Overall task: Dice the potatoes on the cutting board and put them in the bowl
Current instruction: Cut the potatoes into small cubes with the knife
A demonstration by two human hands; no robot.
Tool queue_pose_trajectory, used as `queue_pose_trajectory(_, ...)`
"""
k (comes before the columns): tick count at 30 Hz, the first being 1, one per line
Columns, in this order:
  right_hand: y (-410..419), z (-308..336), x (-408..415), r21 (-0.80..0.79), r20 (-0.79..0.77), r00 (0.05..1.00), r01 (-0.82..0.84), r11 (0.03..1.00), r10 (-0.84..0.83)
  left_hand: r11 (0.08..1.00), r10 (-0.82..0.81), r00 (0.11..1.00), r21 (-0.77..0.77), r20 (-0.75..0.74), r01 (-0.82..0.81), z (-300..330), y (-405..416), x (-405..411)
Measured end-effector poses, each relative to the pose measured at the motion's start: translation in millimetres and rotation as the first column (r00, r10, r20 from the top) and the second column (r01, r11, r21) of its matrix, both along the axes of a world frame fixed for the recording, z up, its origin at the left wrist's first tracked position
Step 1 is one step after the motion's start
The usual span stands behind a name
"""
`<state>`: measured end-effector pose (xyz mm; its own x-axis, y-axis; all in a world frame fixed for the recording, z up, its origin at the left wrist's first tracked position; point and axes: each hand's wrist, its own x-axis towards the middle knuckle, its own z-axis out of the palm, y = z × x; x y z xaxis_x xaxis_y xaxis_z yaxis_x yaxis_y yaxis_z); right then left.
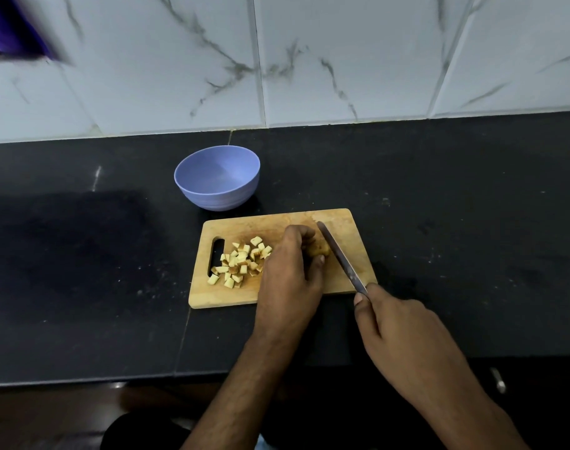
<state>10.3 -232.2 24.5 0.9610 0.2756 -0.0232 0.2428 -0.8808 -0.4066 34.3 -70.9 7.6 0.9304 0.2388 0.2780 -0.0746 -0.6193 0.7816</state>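
A wooden cutting board (348, 228) lies on the black counter. Several pale potato cubes (241, 261) are heaped on its left half near the handle slot. My left hand (290, 274) grips a brown potato piece (317, 250) at the board's middle; most of that piece is hidden under my fingers. My right hand (403, 332) holds a knife (340, 256) by its handle, the blade lying just right of the potato piece with its tip pointing away. A light purple bowl (217, 181) stands behind the board's left end, with nothing visible inside.
The black counter (82, 254) runs to a white marbled tile wall (309, 60) behind. A blurred purple object (14, 27) shows at the top left. The counter's front edge is close to my body.
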Motion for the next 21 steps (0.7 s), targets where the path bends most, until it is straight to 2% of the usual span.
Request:
queue_pose_trajectory(6, 1.8, 0.9, -2.6, -0.043, 0.016, 0.999, -0.039, 0.998, 0.04, 0.997, 0.074, 0.995, -0.007, 0.064, -0.073, -4.6, 1.7, 0.7)
queue_pose_trajectory(16, 10.6, 6.4, -17.1, -0.117, 0.013, 1.0, 0.007, 0.993, -0.006, 0.997, 0.032, 0.997, 0.065, 0.066, -0.036, -4.5, 1.0, -0.2)
queue_pose_trajectory(21, 19.8, 6.2, -17.8, -0.211, -0.003, 1.0, 0.021, 0.977, -0.022, 0.998, 0.026, 0.996, 0.063, 0.083, -0.031, -4.1, 0.2, 0.6)
